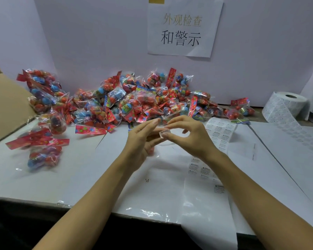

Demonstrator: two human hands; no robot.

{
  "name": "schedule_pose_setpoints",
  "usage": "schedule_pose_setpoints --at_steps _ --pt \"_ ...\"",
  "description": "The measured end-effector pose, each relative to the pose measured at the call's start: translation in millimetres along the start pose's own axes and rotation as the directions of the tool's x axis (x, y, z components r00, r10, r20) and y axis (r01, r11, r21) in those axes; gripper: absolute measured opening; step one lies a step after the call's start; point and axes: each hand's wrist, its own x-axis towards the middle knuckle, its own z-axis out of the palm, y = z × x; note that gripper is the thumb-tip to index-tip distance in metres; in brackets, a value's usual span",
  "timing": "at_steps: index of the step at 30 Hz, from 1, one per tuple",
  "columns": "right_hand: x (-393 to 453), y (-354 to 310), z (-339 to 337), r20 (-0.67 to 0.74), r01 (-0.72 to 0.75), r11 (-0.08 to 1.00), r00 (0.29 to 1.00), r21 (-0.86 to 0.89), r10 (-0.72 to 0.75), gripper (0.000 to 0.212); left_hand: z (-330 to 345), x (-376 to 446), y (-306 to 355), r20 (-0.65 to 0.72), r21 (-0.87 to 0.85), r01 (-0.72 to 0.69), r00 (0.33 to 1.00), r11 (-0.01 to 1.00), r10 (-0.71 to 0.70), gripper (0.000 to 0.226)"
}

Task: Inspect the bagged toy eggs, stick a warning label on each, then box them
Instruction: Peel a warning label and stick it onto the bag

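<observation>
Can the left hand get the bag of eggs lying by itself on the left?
Probably yes. The left hand holds nothing, and only bare table lies between it and that bag.

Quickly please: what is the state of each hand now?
Left hand: open, fingers straight, holding nothing visible.
Right hand: pinching a small warning label.

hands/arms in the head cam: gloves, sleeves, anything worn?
Nothing worn that shows. Left hand and right hand are bare, no gloves, no rings or watch visible. Both forearms are bare to the frame's bottom edge, so no sleeves in view. No markings or tape.
</observation>
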Motion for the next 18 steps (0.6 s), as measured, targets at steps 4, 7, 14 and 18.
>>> schedule_pose_setpoints --at_steps 4,7,14,18 --pt "8 -1 7 -0.050 0.089 0.992 0.994 -0.086 -0.093 0.022 -7 5 6 0.018 0.038 -0.015 1.000 0.999 0.014 0.025" --pt "12 -2 13 -0.116 0.115 0.987 0.985 -0.108 -0.127 0.018 -10 8 10 -0.006 0.021 -0.009 1.000 1.000 0.009 0.032" --pt "14 -5 21 -0.237 0.088 0.994 0.966 -0.070 -0.102 0.007 -14 11 15 -0.056 0.041 -0.048 0.997 0.998 0.051 0.041" --pt "16 -3 13 -0.256 -0.178 0.946 0.934 0.270 0.248 0.008 -47 20 9 -0.195 0.907 -0.038 0.845 0.420 0.498 0.028"
